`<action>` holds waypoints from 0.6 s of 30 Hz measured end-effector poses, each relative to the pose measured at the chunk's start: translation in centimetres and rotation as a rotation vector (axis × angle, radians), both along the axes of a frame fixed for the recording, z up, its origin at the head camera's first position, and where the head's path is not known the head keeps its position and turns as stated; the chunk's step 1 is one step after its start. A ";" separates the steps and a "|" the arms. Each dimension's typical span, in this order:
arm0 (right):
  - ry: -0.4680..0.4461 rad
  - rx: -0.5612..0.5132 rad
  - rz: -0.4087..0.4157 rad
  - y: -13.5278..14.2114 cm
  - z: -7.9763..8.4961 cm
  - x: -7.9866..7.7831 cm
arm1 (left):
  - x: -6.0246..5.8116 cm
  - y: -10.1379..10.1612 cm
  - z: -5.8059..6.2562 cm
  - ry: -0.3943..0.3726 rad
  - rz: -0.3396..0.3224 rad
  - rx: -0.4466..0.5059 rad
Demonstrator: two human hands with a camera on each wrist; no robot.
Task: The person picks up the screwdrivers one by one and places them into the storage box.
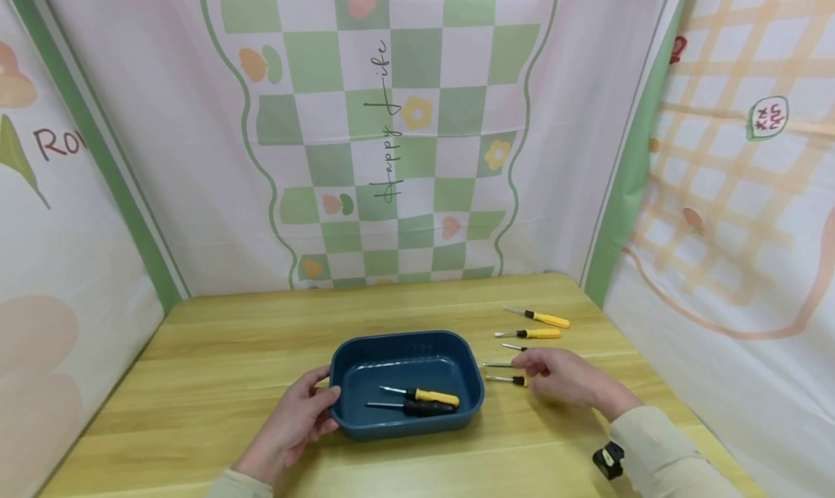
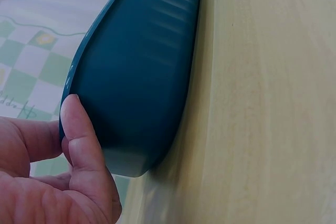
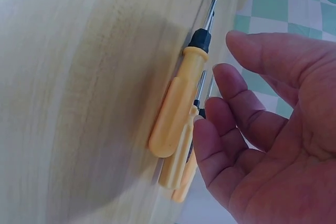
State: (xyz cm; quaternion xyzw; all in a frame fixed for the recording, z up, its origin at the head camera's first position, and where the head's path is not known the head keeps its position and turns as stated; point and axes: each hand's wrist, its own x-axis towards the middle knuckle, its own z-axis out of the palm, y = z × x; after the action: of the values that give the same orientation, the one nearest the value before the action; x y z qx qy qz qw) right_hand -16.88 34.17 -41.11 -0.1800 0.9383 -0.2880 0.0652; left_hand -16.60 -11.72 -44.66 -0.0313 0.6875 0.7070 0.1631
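My left hand (image 1: 301, 415) grips the left end of a dark blue plastic tray (image 1: 404, 430), thumb over its rim. Inside the tray lie a yellow-handled screwdriver (image 1: 435, 396) and a black-handled screwdriver (image 1: 427, 409), side by side. To the right of the tray, my right hand (image 1: 564, 376) hovers at the near end of a row of screwdrivers, covering parts of some. In the right wrist view its loosely bent fingers (image 3: 231, 80) hold nothing and are beside the nearest yellow-handled screwdriver (image 3: 178, 103), which lies on the table.
Farther back in the row are two more yellow-handled screwdrivers, the farthest one (image 1: 551, 320) and its neighbour (image 1: 541, 333). A small black device (image 1: 609, 459) sits by the right sleeve. Printed cloth (image 1: 417, 157) hangs behind and on both sides of the wooden table (image 1: 228, 353).
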 end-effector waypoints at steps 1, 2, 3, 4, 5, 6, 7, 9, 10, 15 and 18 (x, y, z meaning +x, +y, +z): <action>0.001 0.002 -0.001 0.0 0.0 -0.1 | 0.0 0.0 0.0 0.000 0.000 -0.001; 0.002 0.007 -0.002 0.0 0.0 -0.1 | 0.0 0.0 0.0 -0.001 0.001 -0.001; -0.001 0.010 -0.001 0.0 0.0 -0.2 | 0.0 0.0 0.0 0.001 -0.001 -0.002; -0.005 0.017 0.000 -0.1 0.0 -0.2 | 0.0 0.0 0.0 0.003 -0.003 -0.001; -0.007 0.024 0.000 -0.1 0.0 -0.3 | 0.0 0.0 0.0 0.004 -0.006 0.002; -0.009 0.030 0.004 0.0 0.0 -0.3 | -0.1 0.0 0.0 0.007 -0.008 0.003; -0.011 0.040 0.003 0.0 0.0 -0.3 | -0.1 0.0 0.0 0.010 -0.011 0.006; -0.014 0.060 0.006 0.0 -0.1 -0.4 | -0.1 0.0 0.0 0.015 -0.017 0.010; -0.014 0.070 0.009 0.0 -0.1 -0.4 | -0.1 0.0 0.0 0.016 -0.018 0.011; -0.023 0.092 0.006 0.0 -0.3 -0.6 | -0.1 0.0 -0.1 0.019 -0.014 0.014; -0.029 0.090 0.002 0.0 -0.4 -0.6 | -0.1 0.0 -0.1 0.021 -0.012 0.018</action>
State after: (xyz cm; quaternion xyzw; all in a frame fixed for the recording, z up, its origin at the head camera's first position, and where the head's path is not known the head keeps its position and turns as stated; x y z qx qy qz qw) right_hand -17.47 34.18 -41.51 -0.1737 0.9491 -0.2480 0.0872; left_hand -16.70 -11.69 -44.80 -0.0182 0.6829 0.7124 0.1603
